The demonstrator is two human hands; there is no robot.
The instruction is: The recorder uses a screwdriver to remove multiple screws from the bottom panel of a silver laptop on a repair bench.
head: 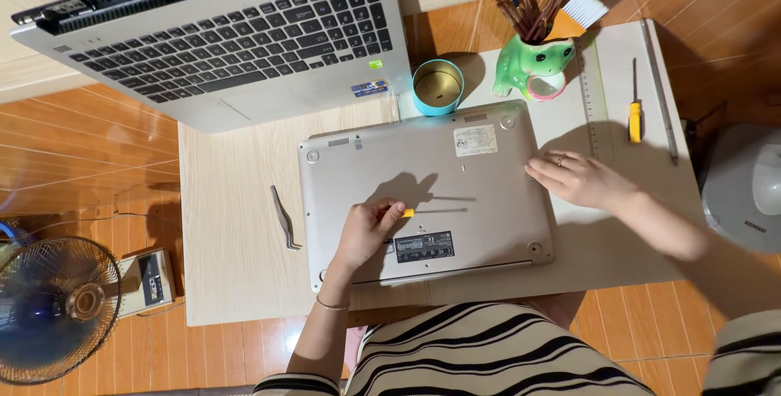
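One pair of tweezers (284, 219) is laid left of one upturned laptop (455, 176). A small screwdriver (407, 213) is gripped in the closed left hand (368, 229) over its base. The right hand (579, 180) is rested open, empty, at its right edge. A second laptop (220, 38) and a second screwdriver (634, 111) are seen.

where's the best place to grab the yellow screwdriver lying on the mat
Probably by the yellow handle of the screwdriver, pinched from above. It lies flat on the mat with the thin shaft pointing away, and both long sides are free, between the ruler and a metal rod.
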